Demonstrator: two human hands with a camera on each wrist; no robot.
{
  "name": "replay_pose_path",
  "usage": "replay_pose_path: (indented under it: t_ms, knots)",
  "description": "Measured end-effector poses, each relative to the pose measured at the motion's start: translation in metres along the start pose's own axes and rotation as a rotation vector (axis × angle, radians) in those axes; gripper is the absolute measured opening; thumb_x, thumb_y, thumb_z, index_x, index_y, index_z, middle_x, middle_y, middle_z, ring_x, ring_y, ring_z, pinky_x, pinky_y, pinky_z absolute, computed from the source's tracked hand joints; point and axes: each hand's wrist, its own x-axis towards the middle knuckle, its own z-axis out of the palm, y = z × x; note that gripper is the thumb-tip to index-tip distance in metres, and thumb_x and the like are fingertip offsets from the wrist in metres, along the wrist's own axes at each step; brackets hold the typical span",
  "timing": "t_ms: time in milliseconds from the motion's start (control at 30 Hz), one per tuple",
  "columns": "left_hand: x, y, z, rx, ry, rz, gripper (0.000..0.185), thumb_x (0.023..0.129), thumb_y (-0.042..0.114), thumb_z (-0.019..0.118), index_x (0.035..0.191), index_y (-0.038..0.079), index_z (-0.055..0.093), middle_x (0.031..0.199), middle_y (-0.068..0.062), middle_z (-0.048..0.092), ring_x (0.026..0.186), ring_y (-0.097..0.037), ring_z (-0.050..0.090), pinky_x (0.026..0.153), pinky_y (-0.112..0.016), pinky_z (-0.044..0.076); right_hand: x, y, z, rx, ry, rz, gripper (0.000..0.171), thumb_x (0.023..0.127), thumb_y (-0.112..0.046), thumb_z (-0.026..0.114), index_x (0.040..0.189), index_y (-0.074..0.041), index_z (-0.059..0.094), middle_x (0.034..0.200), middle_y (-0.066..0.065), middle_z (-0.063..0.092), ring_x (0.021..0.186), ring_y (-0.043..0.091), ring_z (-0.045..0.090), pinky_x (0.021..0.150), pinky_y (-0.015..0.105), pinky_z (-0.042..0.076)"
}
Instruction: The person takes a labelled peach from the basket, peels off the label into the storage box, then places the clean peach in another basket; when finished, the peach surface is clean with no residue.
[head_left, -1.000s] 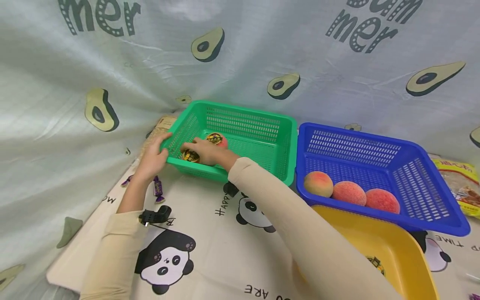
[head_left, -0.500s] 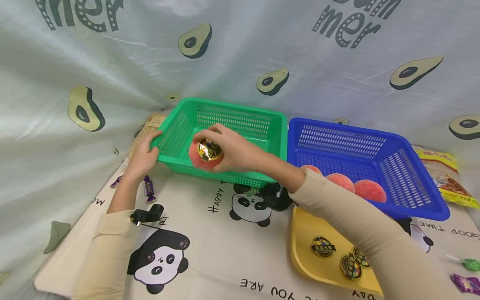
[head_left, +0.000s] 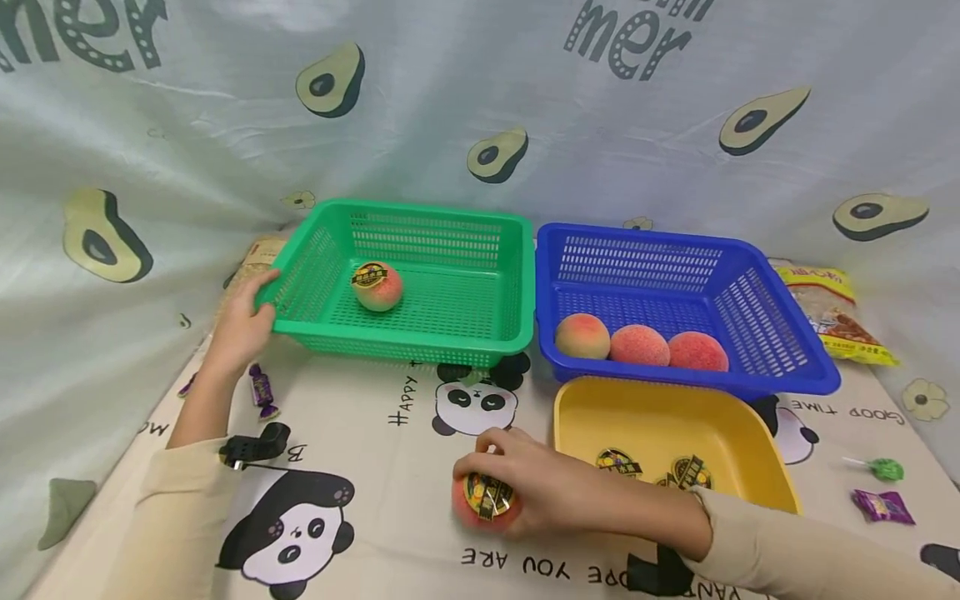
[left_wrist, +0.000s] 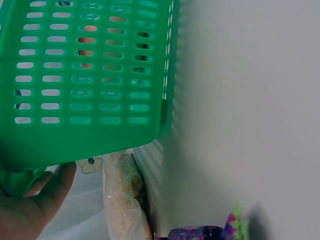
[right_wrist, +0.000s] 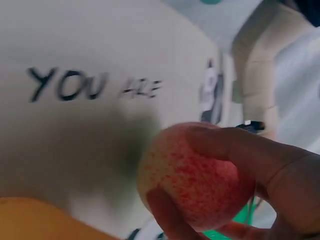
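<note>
Now: my right hand [head_left: 551, 492] grips a stickered peach [head_left: 483, 500] low over the mat [head_left: 390, 500], beside the yellow tray [head_left: 750, 433], lifted out of the green basket [head_left: 517, 275], where one peach [head_left: 377, 286] remains. Left hand [head_left: 240, 329] holds the basket's corner.
</note>
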Motion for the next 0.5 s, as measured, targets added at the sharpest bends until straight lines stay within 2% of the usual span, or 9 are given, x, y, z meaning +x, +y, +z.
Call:
replay_pose_path:
  t_ms: [100,167,233,267,300,333,400,467,500]
  knots:
    - [-0.007,0.001,0.003,0.090,0.108,0.032,0.050,0.095,0.001,0.030,0.144,-0.006,0.028,0.147,-0.032,0.019,0.130,-0.050,0.022,0.103,-0.063,0.022,0.003,0.007,0.009,-0.019,0.033,0.058,0.064,0.064,-0.006,0.082,0.120,-0.026,0.057,0.110,-0.001,0.048,0.099,0.016,0.046,0.081,0.025,0.047]
    - [-0.016,0.007,0.007,0.170,0.226,0.109,0.044,0.095,0.001,0.037,0.138,-0.009,0.037,0.144,-0.031,0.025,0.127,-0.049,0.027,0.100,-0.063,0.027,0.006,0.011,0.013,-0.024,0.059,0.078,0.064,0.065,-0.006,0.081,0.121,-0.025,0.056,0.110,-0.001,0.048,0.098,0.017,0.046,0.081,0.026,0.048]
    - [-0.030,0.018,0.014,0.231,0.337,0.260,0.037,0.092,-0.004,0.047,0.128,-0.012,0.047,0.139,-0.030,0.034,0.125,-0.048,0.031,0.098,-0.061,0.031,0.009,0.014,0.016,-0.028,0.075,0.085,0.063,0.067,-0.007,0.081,0.122,-0.024,0.055,0.112,0.000,0.048,0.100,0.018,0.046,0.081,0.027,0.048]
    - [-0.037,0.025,0.018,0.246,0.373,0.351,0.034,0.090,-0.007,0.051,0.123,-0.012,0.051,0.136,-0.028,0.040,0.122,-0.046,0.035,0.096,-0.059,0.034,0.009,0.014,0.017,-0.037,0.079,0.088,0.063,0.068,-0.008,0.081,0.124,-0.024,0.054,0.113,0.001,0.048,0.101,0.018,0.046,0.081,0.027,0.049]
    - [-0.045,0.033,0.022,0.263,0.380,0.445,0.032,0.086,-0.010,0.056,0.118,-0.011,0.055,0.130,-0.026,0.047,0.117,-0.044,0.041,0.093,-0.057,0.037,0.010,0.015,0.018,-0.054,0.083,0.089,0.064,0.069,-0.009,0.081,0.125,-0.023,0.053,0.114,0.001,0.048,0.102,0.018,0.046,0.081,0.028,0.049]
    - [-0.053,0.043,0.028,0.263,0.353,0.536,0.031,0.083,-0.012,0.060,0.114,-0.010,0.058,0.125,-0.024,0.053,0.112,-0.042,0.046,0.090,-0.053,0.040,0.010,0.015,0.018,-0.071,0.084,0.093,0.065,0.070,-0.010,0.081,0.127,-0.023,0.052,0.116,0.002,0.048,0.103,0.018,0.047,0.081,0.028,0.050]
    - [-0.068,0.059,0.041,0.235,0.199,0.676,0.035,0.076,-0.014,0.067,0.110,-0.007,0.062,0.115,-0.019,0.060,0.108,-0.036,0.052,0.091,-0.047,0.043,0.008,0.015,0.018,-0.113,0.086,0.114,0.069,0.071,-0.014,0.082,0.131,-0.022,0.048,0.121,0.003,0.047,0.106,0.019,0.047,0.079,0.030,0.051]
    - [-0.082,0.070,0.056,0.187,-0.047,0.712,0.041,0.073,-0.011,0.072,0.112,-0.002,0.062,0.112,-0.013,0.063,0.105,-0.029,0.056,0.091,-0.041,0.046,0.007,0.014,0.018,-0.148,0.084,0.136,0.073,0.072,-0.017,0.082,0.135,-0.022,0.045,0.126,0.003,0.046,0.109,0.020,0.047,0.079,0.032,0.052]
    - [-0.088,0.074,0.064,0.174,-0.176,0.695,0.045,0.072,-0.008,0.075,0.114,0.000,0.062,0.112,-0.011,0.063,0.104,-0.027,0.057,0.089,-0.039,0.047,0.006,0.013,0.017,-0.154,0.084,0.145,0.076,0.072,-0.019,0.083,0.136,-0.021,0.043,0.128,0.004,0.046,0.111,0.020,0.046,0.079,0.034,0.052]
